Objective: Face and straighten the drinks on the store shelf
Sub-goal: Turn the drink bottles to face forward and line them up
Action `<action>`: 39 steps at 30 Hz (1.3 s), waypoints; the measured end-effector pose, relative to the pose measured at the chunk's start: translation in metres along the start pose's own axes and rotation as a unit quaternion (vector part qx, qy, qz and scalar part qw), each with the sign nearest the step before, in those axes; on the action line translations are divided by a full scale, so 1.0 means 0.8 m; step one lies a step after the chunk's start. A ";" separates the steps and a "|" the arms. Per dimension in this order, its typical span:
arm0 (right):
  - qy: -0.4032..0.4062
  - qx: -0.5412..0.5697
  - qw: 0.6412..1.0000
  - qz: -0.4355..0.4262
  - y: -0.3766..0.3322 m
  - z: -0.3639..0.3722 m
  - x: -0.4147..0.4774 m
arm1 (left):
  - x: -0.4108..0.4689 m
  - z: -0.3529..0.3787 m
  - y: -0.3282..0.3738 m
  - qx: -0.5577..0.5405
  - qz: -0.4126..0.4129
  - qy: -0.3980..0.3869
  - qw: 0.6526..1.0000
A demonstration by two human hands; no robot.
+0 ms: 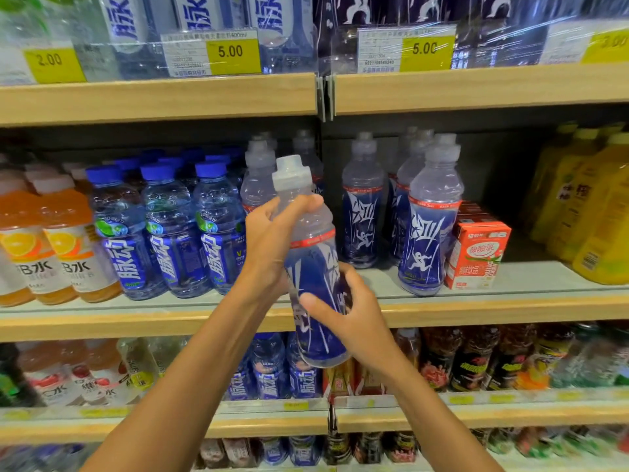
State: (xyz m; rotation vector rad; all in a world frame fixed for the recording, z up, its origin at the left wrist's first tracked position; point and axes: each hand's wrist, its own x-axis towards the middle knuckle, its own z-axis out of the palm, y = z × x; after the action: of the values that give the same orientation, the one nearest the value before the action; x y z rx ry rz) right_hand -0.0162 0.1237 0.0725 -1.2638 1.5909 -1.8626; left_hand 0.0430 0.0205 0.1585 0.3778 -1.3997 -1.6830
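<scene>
Blue bottle (311,267) partly behind right hand (357,318)

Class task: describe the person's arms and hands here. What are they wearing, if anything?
The left forearm and right forearm are bare as far as the frame shows, with no sleeves. The left hand and right hand wear no gloves; no watch, bracelet or ring shows.

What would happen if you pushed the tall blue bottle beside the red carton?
It would probably tip: the bottle is tall and narrow. It seems full, so likely fairly heavy. The carton beside it might stop a fall that way.
</scene>
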 end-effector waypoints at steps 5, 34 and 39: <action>-0.194 0.199 0.950 0.145 -0.009 -0.027 0.002 | 0.017 -0.012 0.008 -0.190 -0.105 -0.228 0.949; 0.080 -0.118 0.988 -0.056 -0.004 -0.031 0.000 | -0.014 0.042 -0.003 0.035 0.091 -0.021 0.995; -0.141 0.174 0.972 0.076 -0.004 -0.064 0.002 | 0.004 0.031 0.010 -0.115 -0.057 -0.108 0.986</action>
State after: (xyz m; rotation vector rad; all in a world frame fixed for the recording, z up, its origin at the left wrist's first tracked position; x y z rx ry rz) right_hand -0.0576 0.1529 0.0781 -1.1527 1.1224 -1.6854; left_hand 0.0267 0.0338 0.1746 0.1483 -1.3381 -2.0042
